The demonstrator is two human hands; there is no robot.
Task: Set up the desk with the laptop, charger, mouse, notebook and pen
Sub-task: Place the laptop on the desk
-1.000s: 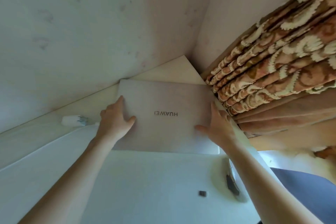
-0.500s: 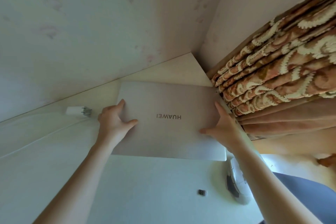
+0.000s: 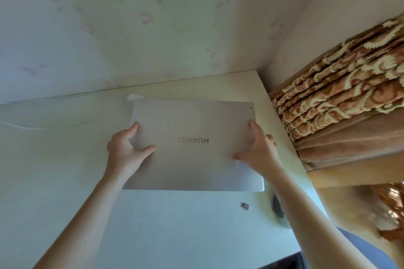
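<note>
Sliding nearer, the laptop (image 3: pixel 192 148), pinched at both sides by each hand's grip, left hand (image 3: pixel 124 153) and right hand (image 3: pixel 258 153), is risking knocking the small dongle (image 3: pixel 246 206) just below the right grip.

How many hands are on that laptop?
2. The left hand grips the left edge of the closed laptop, thumb on the lid. The right hand holds the right edge the same way. Fingers underneath are hidden.
</note>
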